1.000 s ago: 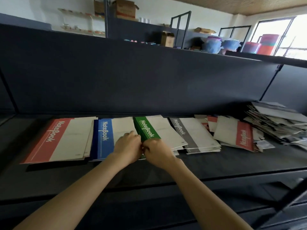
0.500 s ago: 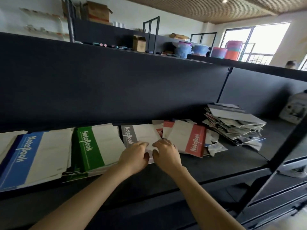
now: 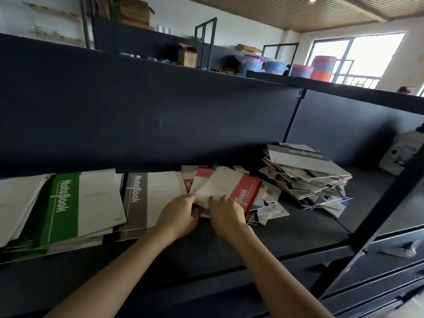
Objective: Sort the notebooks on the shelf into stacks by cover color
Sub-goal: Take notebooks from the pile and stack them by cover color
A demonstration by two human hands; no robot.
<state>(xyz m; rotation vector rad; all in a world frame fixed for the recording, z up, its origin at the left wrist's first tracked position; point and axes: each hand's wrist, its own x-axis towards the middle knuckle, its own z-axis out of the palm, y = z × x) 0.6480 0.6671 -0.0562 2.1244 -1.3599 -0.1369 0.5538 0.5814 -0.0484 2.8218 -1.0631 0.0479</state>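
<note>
Watching the feed from my end: both hands are on the red notebook, which lies on top of a loose heap of notebooks around the middle of the shelf. The left hand has its grip curled round the near white corner of it, pinching the cover. The right hand is just beside it, fingers bent over the same near edge, so that grip is closed on the notebook too. Left of the hands sits the gray stack, touching the heap, and further left the green stack, both fairly tidy. Off to the right there's a messy pile of mixed covers, leaning and fanned out.
</note>
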